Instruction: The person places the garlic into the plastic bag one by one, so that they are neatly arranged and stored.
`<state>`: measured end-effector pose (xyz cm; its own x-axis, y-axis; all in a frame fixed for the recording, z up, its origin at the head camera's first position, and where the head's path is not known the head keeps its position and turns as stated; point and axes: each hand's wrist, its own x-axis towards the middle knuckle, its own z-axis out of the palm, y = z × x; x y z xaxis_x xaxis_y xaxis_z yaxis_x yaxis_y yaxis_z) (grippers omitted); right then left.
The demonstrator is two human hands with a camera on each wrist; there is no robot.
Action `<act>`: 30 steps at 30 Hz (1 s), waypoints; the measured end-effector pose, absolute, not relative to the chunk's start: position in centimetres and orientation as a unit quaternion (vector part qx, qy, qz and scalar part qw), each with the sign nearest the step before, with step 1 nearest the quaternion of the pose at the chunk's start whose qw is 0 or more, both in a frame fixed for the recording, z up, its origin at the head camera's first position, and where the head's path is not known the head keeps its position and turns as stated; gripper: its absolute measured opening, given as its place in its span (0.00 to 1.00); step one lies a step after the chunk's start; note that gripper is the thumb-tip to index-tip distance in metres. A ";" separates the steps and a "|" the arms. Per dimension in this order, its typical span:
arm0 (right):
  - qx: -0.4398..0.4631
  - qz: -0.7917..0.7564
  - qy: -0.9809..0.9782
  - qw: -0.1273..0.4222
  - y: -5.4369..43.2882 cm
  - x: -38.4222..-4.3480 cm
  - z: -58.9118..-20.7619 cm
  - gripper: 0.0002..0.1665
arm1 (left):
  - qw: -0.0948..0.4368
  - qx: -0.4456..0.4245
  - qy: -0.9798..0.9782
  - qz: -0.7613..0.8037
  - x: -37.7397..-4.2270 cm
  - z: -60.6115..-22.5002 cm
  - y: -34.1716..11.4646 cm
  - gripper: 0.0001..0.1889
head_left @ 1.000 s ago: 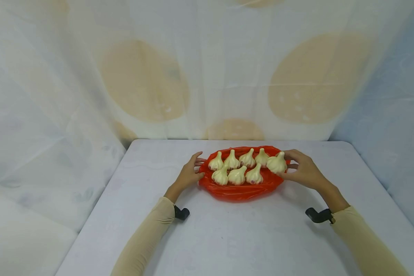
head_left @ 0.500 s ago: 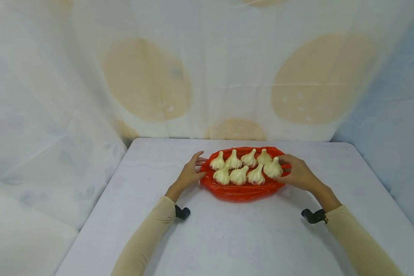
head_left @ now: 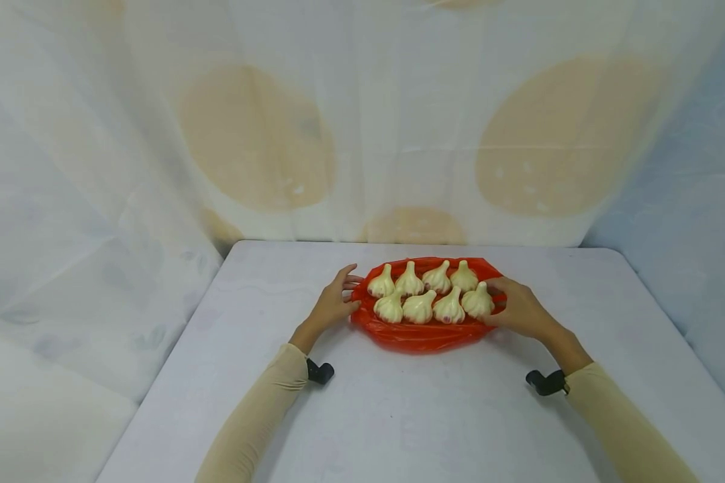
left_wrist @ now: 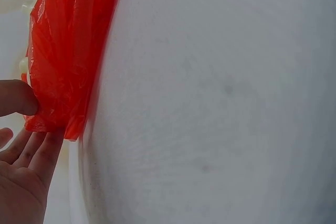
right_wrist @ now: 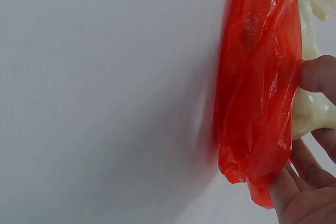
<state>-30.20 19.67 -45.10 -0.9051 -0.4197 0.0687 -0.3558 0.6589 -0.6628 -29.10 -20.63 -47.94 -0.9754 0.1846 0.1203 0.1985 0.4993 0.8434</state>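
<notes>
A red plastic bag (head_left: 419, 341), wide at the top, lies towards the far side of the table. Cream garlic bulbs (head_left: 419, 308), several of them, sit in it in two rows with their stems mostly up. The right hand (head_left: 521, 310) holds the near row's rightmost garlic bulb (head_left: 478, 303) between thumb and fingers. In the right wrist view the thumb (right_wrist: 319, 77) lies against that bulb beside the bag's rim. At the bag's left end the left hand (head_left: 329, 305) has its fingers loosely extended. Its thumb (left_wrist: 18, 98) touches the red plastic in the left wrist view.
A white table (head_left: 393, 416) stretches out in front of the bag, with its far edge close behind it. White curtains (head_left: 405, 134) with tan round patches hang behind and at the sides. Each wrist carries a black camera mount (head_left: 320, 372).
The right hand has moved left and slightly down, bringing its garlic bulb from the bag's right rim into the near row's right end. The left hand keeps its place.
</notes>
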 end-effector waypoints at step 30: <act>-0.198 -0.350 0.913 0.066 19.7 -30.5 -45.6 0.45 | 0.005 -0.105 -0.867 -0.488 -29.0 -47.3 -20.4 0.41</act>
<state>-30.53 19.73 -45.62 -0.9130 -0.4076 0.0177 -0.3148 0.6762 -0.6661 -29.00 -20.37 -47.27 -0.9778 0.1769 0.1119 0.1875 0.5023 0.8441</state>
